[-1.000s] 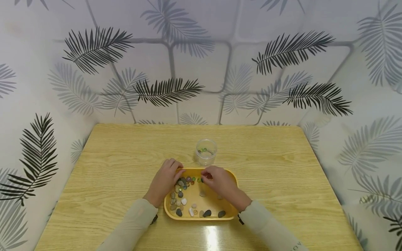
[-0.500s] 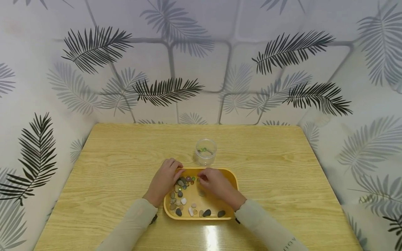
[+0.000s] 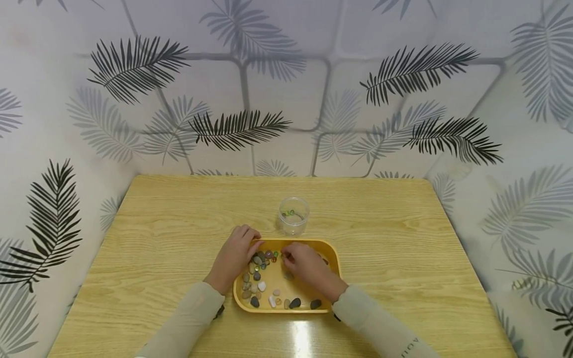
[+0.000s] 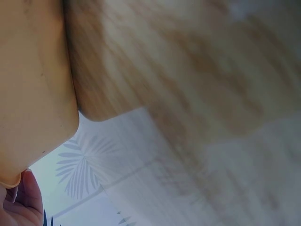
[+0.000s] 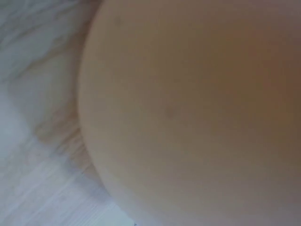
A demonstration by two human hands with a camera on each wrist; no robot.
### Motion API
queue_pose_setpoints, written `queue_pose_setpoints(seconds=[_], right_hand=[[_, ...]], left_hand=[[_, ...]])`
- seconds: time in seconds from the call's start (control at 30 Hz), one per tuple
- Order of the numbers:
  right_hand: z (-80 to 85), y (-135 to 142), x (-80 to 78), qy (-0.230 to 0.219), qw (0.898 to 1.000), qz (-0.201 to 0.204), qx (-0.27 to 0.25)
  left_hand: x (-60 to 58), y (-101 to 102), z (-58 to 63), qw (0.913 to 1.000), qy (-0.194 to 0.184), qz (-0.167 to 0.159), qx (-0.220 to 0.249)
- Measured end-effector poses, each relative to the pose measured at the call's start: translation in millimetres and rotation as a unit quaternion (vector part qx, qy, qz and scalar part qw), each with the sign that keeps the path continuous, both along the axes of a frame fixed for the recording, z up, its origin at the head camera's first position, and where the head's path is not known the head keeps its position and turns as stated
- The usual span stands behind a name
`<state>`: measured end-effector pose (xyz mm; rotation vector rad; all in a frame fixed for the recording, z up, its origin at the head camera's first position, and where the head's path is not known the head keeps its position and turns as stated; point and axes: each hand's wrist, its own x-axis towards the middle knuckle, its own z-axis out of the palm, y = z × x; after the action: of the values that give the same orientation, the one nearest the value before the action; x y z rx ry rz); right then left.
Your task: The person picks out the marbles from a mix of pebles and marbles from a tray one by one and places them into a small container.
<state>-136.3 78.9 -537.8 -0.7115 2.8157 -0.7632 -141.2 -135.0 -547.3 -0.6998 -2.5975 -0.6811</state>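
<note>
In the head view, a yellow tray (image 3: 286,312) on the table holds several pebbles and glass marbles. My left hand (image 3: 235,256) grips its back left rim, thumb inside and fingers outside; the left wrist view shows fingertips (image 4: 29,190) at the rim. Inside the tray, the curled fingers of my right hand (image 3: 309,266) pinch at a green marble (image 3: 282,255), mostly covered by the fingertips. Just left of it lie another green marble (image 3: 275,254) and a purplish one (image 3: 268,254). A blurred tan surface fills most of the right wrist view.
Behind the tray stands a clear round container (image 3: 293,226) with several green marbles inside. Grey and brown pebbles (image 3: 246,286) line the tray's left side, dark stones (image 3: 295,303) its front. A patterned wall (image 3: 286,99) rises behind the wooden table (image 3: 179,209).
My right hand has shifted slightly left and its fingertips have closed over the green marble. A dark stone now shows right of that hand. My left hand stays at the rim.
</note>
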Motion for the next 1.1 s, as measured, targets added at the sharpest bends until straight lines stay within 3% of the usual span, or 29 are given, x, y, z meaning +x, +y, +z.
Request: queue_pose_setpoints(seconds=[1.1], right_hand=[[-1.7,-1.6,5.0,-0.005,1.0,0.009,0.008]], left_hand=[[-0.2,0.6,0.3,1.0,-0.007,0.004,0.0]])
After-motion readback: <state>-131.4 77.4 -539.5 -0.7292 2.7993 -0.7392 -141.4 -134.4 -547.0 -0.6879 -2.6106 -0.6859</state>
